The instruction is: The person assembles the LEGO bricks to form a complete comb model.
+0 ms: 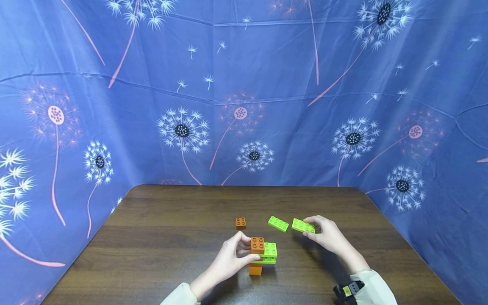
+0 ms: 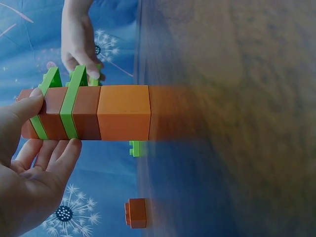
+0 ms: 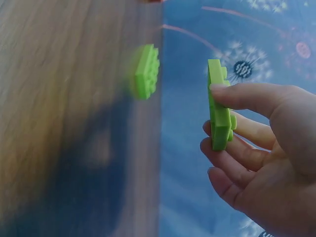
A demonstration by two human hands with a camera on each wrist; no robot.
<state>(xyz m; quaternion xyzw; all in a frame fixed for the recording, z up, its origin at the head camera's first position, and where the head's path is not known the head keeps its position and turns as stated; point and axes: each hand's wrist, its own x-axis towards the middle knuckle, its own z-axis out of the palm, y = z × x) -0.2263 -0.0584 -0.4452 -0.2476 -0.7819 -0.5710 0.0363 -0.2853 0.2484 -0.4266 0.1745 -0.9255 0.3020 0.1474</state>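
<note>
My left hand [image 1: 228, 257] grips the upper part of an upright brick tower [image 1: 256, 270], thumb on the near side and fingers behind. The left wrist view shows its layers sideways: a bright orange brick [image 2: 123, 113] at the base, then darker orange bricks with two thin green plates [image 2: 70, 116] between them. Both plates jut out to the right, studs up. Off to the right, my right hand [image 1: 328, 234] pinches a flat green studded plate [image 3: 219, 116] between thumb and fingers, raised above the tabletop.
On the brown wooden table [image 1: 183, 212], a second flat green plate [image 1: 278, 224] lies just left of the right hand. A small orange brick [image 1: 240, 223] sits behind the tower. Blue flowered cloth [image 1: 297, 127] hangs along the table's back and sides.
</note>
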